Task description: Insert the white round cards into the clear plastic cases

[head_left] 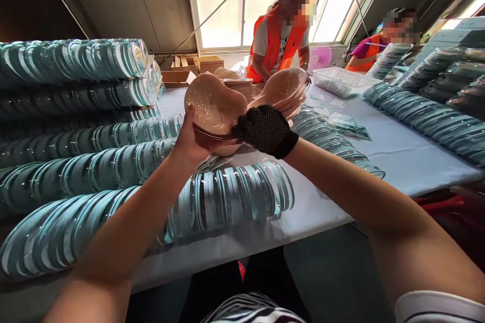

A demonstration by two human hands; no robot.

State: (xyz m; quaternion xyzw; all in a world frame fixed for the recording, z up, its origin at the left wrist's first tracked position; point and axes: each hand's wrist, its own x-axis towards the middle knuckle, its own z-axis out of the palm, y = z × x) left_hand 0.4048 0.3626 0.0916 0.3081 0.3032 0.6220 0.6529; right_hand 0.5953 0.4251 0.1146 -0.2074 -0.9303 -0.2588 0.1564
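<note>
My bare left hand [192, 142] grips the near left edge of a glossy pinkish-beige plate [214, 103], its thumb over the rim. The plate is shallow, with a wavy, somewhat heart-like outline. On its right edge, my right hand [267, 131], in a black dotted glove, is closed. A second rim shows just under the plate, so more than one may be held. The plate is tilted toward me above the table. Just behind my right glove are several similar nested plates [286, 86], near a co-worker's hands. Rows of clear round glass pieces [231, 194] stand on edge below my hands.
More glass rows [76, 60] are piled high at the left; another row [420, 116] runs along the right. A white perforated basket [335, 82] and cardboard boxes [210, 64] stand at the back. A co-worker in an orange vest [278, 43] stands across the white-covered table [409, 161].
</note>
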